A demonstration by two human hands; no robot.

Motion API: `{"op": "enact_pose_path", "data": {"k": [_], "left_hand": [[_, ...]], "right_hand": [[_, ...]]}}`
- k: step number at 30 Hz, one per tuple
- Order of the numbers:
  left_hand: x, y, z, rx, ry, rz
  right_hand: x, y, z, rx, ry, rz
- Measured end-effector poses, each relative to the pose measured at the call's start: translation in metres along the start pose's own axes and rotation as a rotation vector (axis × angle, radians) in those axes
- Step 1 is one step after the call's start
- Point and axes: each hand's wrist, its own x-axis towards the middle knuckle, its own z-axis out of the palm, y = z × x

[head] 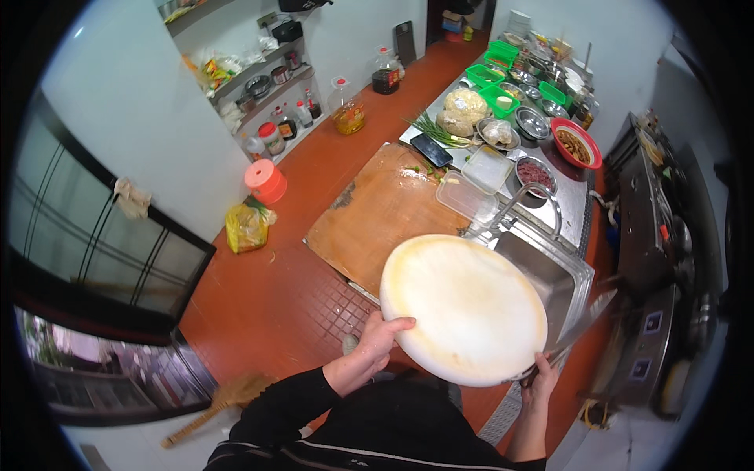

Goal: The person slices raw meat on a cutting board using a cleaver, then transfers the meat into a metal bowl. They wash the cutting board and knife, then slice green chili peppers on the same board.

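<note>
I hold a thick, round white cutting board (pixel 465 306) tilted in front of my body, with yellowish stains on its face. My left hand (pixel 375 338) grips its left edge, the thumb lying on top. At the lower right edge is my right hand (pixel 541 380), closed on the board's rim and on a cleaver (pixel 583 327), whose blade points up and to the right. Just beyond the board is a stainless-steel sink (pixel 545 262), partly covered by it. A curved faucet (pixel 556 206) rises at the sink's far side.
A brown worktop (pixel 377 206) adjoins the sink; a clear plastic lid (pixel 465 193) lies on it. The steel counter behind bears a phone (pixel 431 149), scallions (pixel 439 129), a bowl of raw meat (pixel 535 175) and green baskets (pixel 499 100). A stove (pixel 642 253) stands at right.
</note>
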Motion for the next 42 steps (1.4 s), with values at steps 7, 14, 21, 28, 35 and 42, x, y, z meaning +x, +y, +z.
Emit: {"op": "enact_pose_path", "data": {"k": [7, 14, 21, 28, 35, 42], "left_hand": [[0.049, 0.08, -0.147, 0.114, 0.072, -0.065], [0.15, 0.112, -0.237, 0.446, 0.21, -0.194], [0.223, 0.103, -0.269, 0.527, 0.329, 0.067], [0.231, 0.161, -0.31, 0.76, 0.449, 0.426], [0.198, 0.206, -0.463, 0.811, 0.531, 0.472], [0.153, 0.134, -0.735, 1.442, 0.504, -0.15]], "right_hand": [[0.004, 0.115, 0.136, 0.029, -0.018, 0.016], [0.036, 0.185, 0.218, -0.09, -0.098, 0.034], [0.046, 0.203, 0.246, -0.058, -0.197, 0.019], [0.036, 0.177, 0.242, -0.65, -0.026, -0.145], [0.027, 0.159, 0.274, -1.149, -0.003, -0.295], [0.006, 0.196, 0.368, -1.531, 0.299, -0.13]]}}
